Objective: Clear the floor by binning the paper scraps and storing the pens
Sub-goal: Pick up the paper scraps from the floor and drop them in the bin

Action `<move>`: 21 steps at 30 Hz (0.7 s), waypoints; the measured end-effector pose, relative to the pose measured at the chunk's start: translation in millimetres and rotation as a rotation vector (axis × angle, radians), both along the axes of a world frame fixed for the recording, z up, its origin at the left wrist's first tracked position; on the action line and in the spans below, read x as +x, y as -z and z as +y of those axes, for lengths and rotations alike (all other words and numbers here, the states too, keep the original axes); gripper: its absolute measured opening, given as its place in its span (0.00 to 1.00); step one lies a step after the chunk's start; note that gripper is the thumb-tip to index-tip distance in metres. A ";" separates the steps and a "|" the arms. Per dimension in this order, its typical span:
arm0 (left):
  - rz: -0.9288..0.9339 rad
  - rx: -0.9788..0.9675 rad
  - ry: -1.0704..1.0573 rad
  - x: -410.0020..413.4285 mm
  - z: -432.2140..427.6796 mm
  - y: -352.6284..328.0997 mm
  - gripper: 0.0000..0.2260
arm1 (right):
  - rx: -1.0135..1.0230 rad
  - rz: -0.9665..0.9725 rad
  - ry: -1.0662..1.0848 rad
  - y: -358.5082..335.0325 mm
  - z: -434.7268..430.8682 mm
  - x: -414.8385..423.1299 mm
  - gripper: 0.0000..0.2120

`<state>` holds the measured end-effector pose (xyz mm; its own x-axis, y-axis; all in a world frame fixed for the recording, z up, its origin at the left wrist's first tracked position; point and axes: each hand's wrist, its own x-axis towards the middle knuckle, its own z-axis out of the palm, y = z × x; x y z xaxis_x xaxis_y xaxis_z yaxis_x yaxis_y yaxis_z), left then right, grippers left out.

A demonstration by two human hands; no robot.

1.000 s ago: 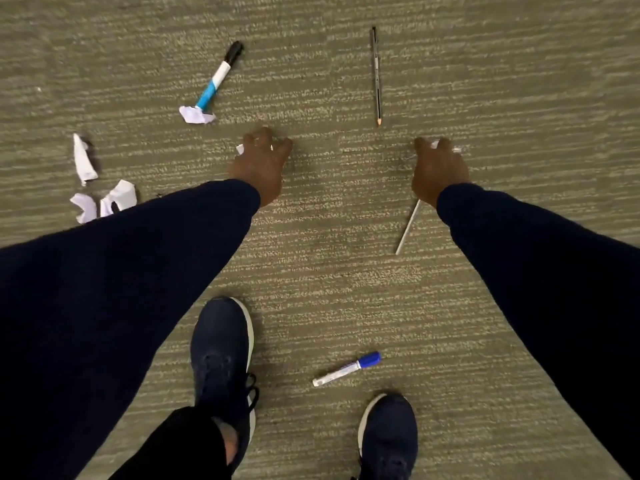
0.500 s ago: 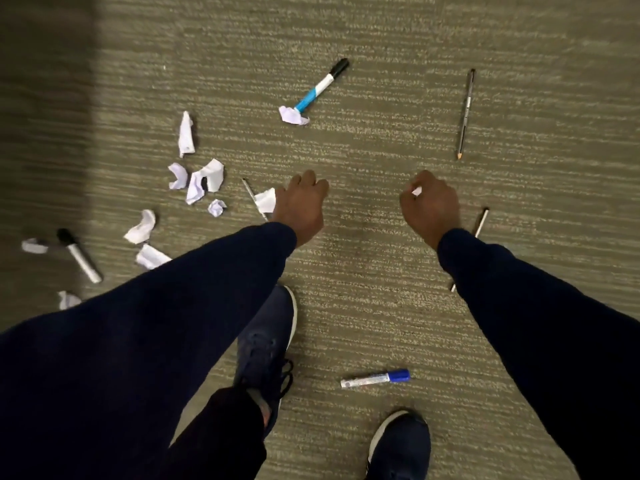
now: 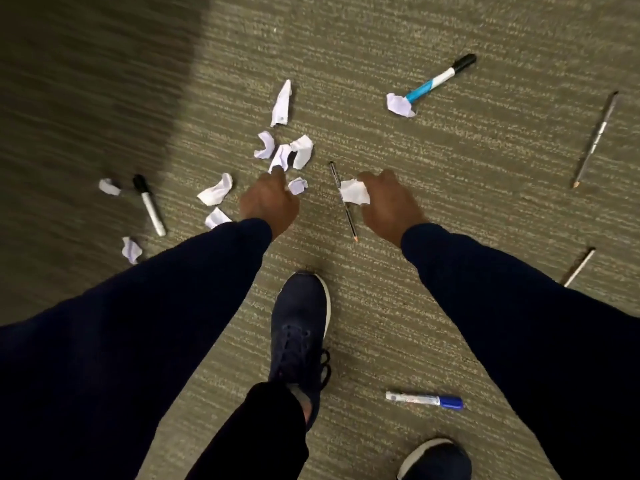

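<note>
Head cam looks straight down at a grey-green carpet littered with stuff. Right hand has its fingers closed around a crumpled white paper scrap, held just above a thin pencil that lies on the floor below it. Left hand is curled with the fingertips down among the scraps; can't tell if it's actually pinching one, but it's touching the torn piece right ahead of it. More scraps sit around that hand: a small one just to its right, a tall strip farther up, a couple off to the left.

Pens are all over too: a black-capped marker on the left, a blue-banded marker top right with a paper wad at its end, a long pencil at the far right, a blue-capped marker near the dark sneaker. No bin in view.
</note>
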<state>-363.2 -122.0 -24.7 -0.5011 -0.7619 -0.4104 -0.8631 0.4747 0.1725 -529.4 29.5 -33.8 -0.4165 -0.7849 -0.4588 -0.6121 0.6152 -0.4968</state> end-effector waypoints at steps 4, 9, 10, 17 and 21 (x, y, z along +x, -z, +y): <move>-0.026 0.067 0.202 -12.6 -32.2 11.7 0.38 | 0.033 0.130 -0.149 17.3 -15.8 -0.8 0.30; -0.034 0.129 0.316 -29.3 -52.5 24.9 0.41 | -0.049 0.184 -0.242 24.5 -15.6 -16.7 0.18; -0.006 0.120 0.328 -30.0 -55.2 26.4 0.37 | -0.049 0.189 -0.241 24.9 -16.7 -20.7 0.16; 0.024 0.007 0.509 -26.7 -61.8 37.0 0.17 | -0.188 0.253 0.050 9.1 -46.3 -62.3 0.15; 0.095 -0.001 0.490 -28.8 -61.1 44.2 0.12 | -0.172 0.322 0.018 3.5 -69.7 -93.1 0.16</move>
